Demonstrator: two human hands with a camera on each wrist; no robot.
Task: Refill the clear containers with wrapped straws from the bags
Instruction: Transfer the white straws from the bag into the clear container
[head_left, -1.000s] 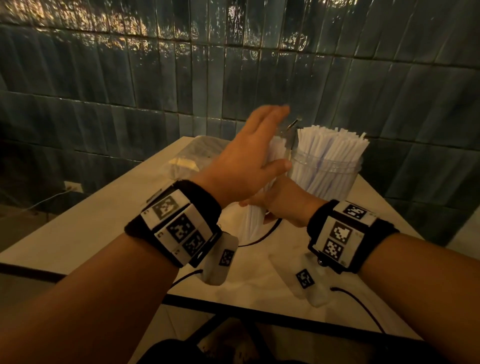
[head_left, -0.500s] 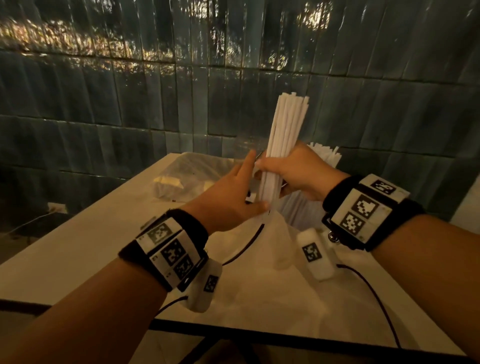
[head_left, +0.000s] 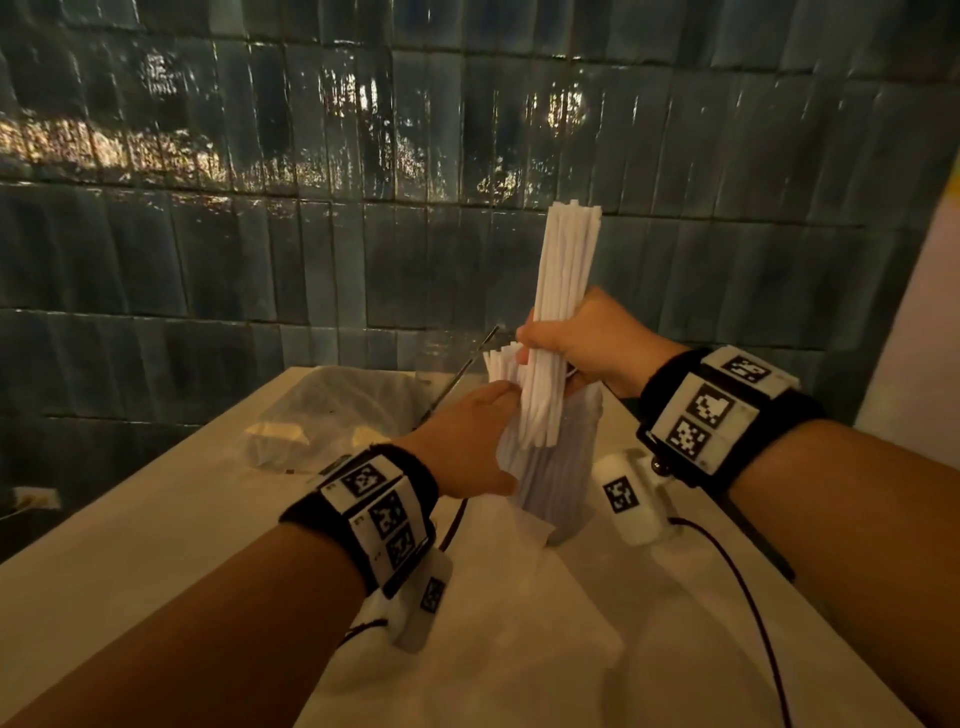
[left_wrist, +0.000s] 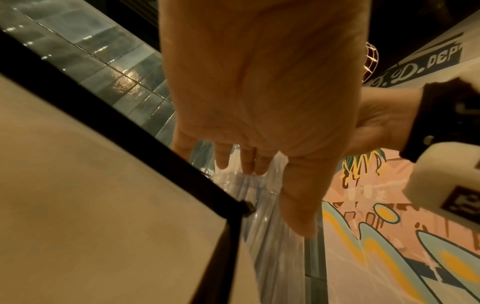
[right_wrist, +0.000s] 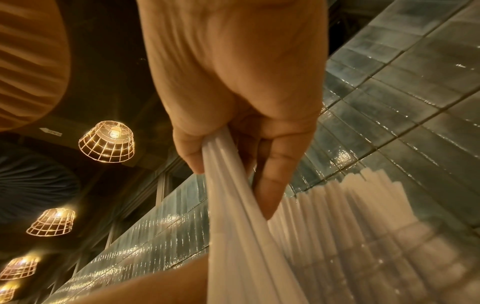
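My right hand (head_left: 571, 343) grips a thick bundle of white wrapped straws (head_left: 566, 270) around its middle, upright and raised above the table. In the right wrist view the fingers (right_wrist: 270, 185) curl round that bundle (right_wrist: 233, 216). Just below stands a clear container (head_left: 563, 488) packed with straws (head_left: 500, 364). My left hand (head_left: 483, 431) lies open against the container's left side, fingers straight along the straws. The left wrist view shows those fingers (left_wrist: 246, 160) touching the clear wall (left_wrist: 270, 246).
A crumpled clear plastic bag (head_left: 337, 410) lies at the back left of the pale table (head_left: 130, 545). White plastic sheeting (head_left: 493, 613) covers the table in front of the container. A thin dark rod (head_left: 462, 374) leans behind it. The tiled wall (head_left: 311, 234) stands close behind.
My right hand lifted the straw bundle up from the table to above the container. My left hand came down from above and settled against the container's side.
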